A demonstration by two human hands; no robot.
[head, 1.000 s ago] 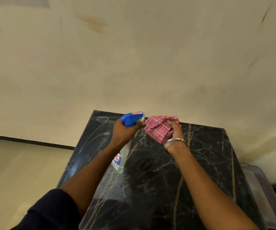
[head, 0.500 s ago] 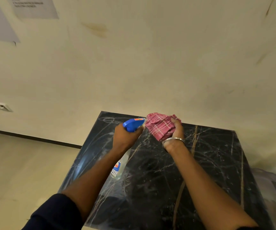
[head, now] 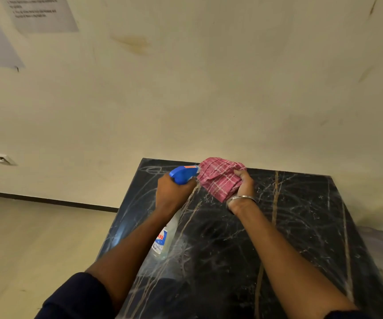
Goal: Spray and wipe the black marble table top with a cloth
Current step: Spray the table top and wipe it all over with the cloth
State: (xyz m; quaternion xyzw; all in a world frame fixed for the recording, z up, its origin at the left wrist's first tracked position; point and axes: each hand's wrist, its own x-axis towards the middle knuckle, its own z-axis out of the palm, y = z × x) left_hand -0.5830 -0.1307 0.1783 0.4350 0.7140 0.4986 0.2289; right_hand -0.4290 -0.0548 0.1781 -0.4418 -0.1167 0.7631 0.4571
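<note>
Above table's far edge, toward far-left corner: we hold cloth (head: 220, 179) bunched in right hand (head: 243, 187), fingers closed on it, clear of black marble table top (head: 301, 226). Left hand (head: 174, 194) wraps spray bottle (head: 182, 174), nozzle pointing right, almost touching cloth (bottle's long axis slants back toward us). Next, we judge: wet cloth, wipe.

Print on the spray bottle (head: 163, 240) label and wall paper (head: 43, 13) is too blurred to read.
</note>
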